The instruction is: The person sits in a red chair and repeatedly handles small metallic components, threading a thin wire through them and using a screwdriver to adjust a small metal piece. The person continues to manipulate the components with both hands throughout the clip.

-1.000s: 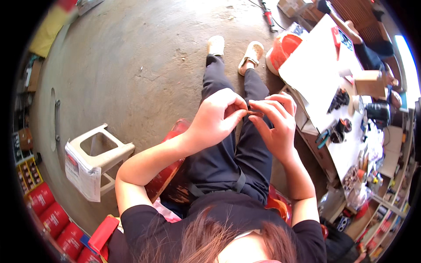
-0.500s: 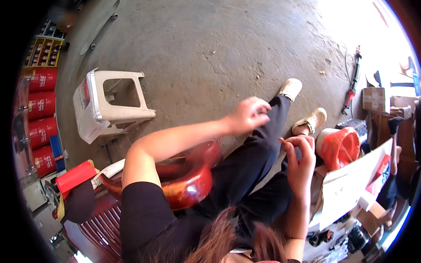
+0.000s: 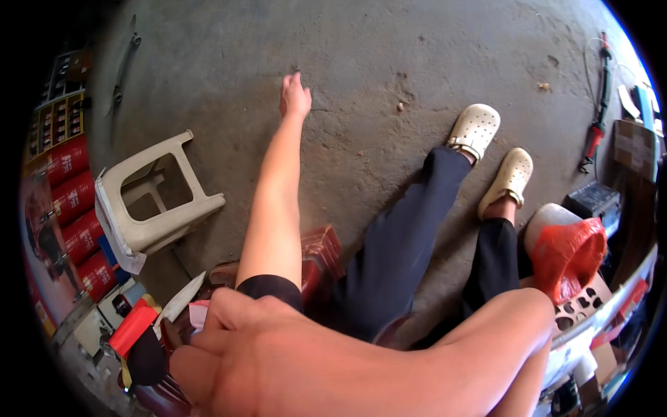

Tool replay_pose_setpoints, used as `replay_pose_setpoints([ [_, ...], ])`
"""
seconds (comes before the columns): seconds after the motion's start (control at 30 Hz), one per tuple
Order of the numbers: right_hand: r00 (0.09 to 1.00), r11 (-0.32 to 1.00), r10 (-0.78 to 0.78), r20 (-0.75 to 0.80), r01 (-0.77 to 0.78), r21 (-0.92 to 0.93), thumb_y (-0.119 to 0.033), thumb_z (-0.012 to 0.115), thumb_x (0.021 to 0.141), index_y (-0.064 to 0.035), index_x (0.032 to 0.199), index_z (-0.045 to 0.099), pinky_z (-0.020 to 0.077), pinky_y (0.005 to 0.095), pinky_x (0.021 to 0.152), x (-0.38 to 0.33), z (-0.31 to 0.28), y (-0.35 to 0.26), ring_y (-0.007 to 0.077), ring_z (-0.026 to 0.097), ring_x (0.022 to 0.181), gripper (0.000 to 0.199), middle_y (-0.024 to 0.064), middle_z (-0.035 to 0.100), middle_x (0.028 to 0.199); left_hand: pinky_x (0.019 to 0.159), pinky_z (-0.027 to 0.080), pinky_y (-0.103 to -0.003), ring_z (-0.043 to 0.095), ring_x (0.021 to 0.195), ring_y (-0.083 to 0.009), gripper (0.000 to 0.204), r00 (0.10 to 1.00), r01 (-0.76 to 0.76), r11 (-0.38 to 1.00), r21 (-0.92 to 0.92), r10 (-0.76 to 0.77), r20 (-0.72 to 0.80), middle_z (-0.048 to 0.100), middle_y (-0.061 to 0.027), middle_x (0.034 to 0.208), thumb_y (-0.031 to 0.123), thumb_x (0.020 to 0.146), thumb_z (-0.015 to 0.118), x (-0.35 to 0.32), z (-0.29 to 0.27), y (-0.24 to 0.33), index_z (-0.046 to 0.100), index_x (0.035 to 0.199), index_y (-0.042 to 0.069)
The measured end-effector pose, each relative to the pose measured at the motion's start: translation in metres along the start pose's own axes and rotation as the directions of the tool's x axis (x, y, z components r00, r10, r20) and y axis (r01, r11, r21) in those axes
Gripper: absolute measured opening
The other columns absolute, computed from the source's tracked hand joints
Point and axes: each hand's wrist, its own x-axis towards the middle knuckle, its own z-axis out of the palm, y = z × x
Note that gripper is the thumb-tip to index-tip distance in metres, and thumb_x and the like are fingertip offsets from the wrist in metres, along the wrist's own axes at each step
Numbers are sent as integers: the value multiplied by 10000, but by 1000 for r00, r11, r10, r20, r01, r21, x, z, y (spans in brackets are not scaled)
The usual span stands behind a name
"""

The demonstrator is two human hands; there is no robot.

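small dark bit (image 3: 297, 69) at the left grip (image 3: 296, 99)

The left grip (image 3: 296, 99) has stretched toward the floor (image 3: 361, 48) and the right arm (image 3: 417, 365) has swung leftward.

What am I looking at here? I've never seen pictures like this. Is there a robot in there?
No robot: these are one person's bare hands. Every picture comes from a wide camera worn on that person's head, looking down, so straight edges bend near the rim. The left hand is stretched far out toward the concrete floor; a tiny dark speck shows at its tip, too small to tell whether it is held. The right hand is large because it is close to the camera; I cannot see anything in it. On the floor are a beige stool and, to the right, a red plastic bag.
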Motion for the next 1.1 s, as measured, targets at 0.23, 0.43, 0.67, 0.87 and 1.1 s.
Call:
replay_pose_setpoints([
  [0.23, 981, 994, -1, -192, -20, -108, -106, 619, 851, -20, 858, 632, 468, 298, 749, -24, -74, 46, 204, 582, 797, 86, 79, 621, 816, 938, 473, -407, 541, 1144, -300, 435, 972, 217, 976, 4, -215, -91, 524, -110, 1253, 170, 803, 730, 59, 24, 4, 567, 1206, 142],
  [0.43, 739, 998, -13, -673, -34, -56, -114, 641, 888, 0, 842, 593, 451, 314, 745, -75, -73, 130, 187, 556, 785, 132, 66, 597, 800, 827, 492, -392, 602, 970, -281, 165, 947, 199, 972, -126, -224, -230, 621, -96, 985, 112, 761, 752, 69, 45, -25, 655, 891, 81],
  [0.67, 456, 962, 130, -880, -274, 0, -88, 578, 927, 21, 939, 555, 469, 302, 656, -65, -58, 177, 189, 594, 706, 112, 100, 613, 754, 686, 478, -241, 599, 764, -95, 131, 999, -35, 647, -761, 51, -2, 658, -14, 857, 67, 846, 686, -17, -4, 88, 609, 950, 51],
  [0.87, 63, 925, 6, -998, -379, -18, -69, 543, 922, -27, 978, 595, 478, 318, 627, -99, -5, 118, 201, 610, 644, 87, 113, 611, 698, 646, 459, -228, 581, 774, -68, 121, 826, -184, 431, -883, 555, 99, 644, 24, 870, 81, 875, 655, -152, -137, 201, 618, 990, 74],
  [1.1, -394, 945, -302, -868, -243, -218, -102, 610, 915, 0, 1067, 649, 471, 255, 700, -162, 157, 31, 121, 591, 763, 187, 82, 662, 892, 613, 457, -238, 587, 746, -80, 152, 471, -444, 205, -872, 882, -33, 641, -2, 840, 7, 813, 688, -317, -302, 270, 642, 947, 61],
])
